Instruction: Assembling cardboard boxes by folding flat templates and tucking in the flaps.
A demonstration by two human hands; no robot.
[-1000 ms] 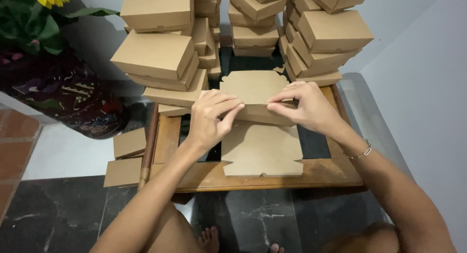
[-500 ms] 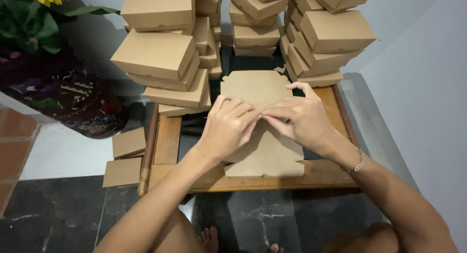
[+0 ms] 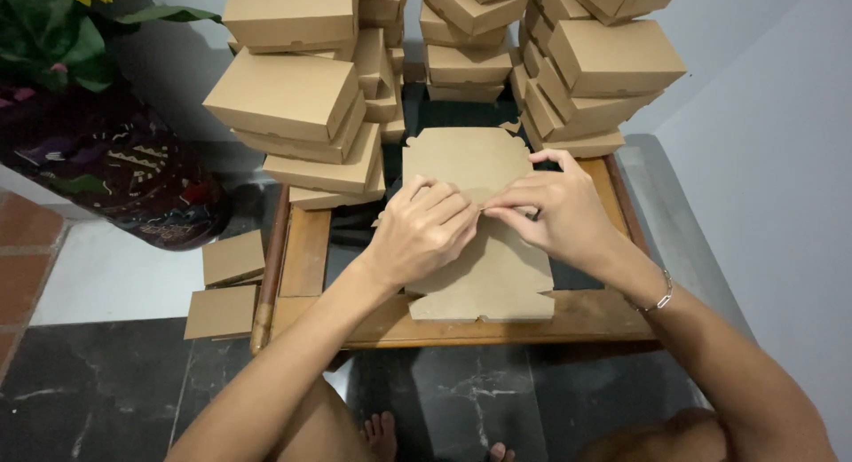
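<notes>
Folding a flat cardboard box blank [image 3: 484, 249] on a small wooden tabletop [image 3: 306, 249], a person presses both hands together over the middle of the sheet. The left hand [image 3: 424, 233] is curled nearly closed, its fingertips pinching the card along a crease; the right hand [image 3: 555, 209] meets it from the other side, thumb and forefinger nipped on the same fold, the remaining fingers loosely spread. The blank lies lengthwise toward the person, its near edge close to the tabletop's front lip, its far flap pointing at the stacks. Trouble looks most likely to come from those stacks: the left stack of finished boxes [image 3: 297, 107] leans with its layers askew and sits just beside the working hands, while the right stack [image 3: 595, 67] is stepped and overhangs the far corner. An elbow swung wide or a flap flicked upward could plausibly tip either pile. A hard pinch off the score line might also crease the card crookedly, and the sheet could slide forward off the edge. Two loose cardboard pieces [image 3: 229, 284] lie on the floor beside a dark patterned pot [image 3: 124, 173].
</notes>
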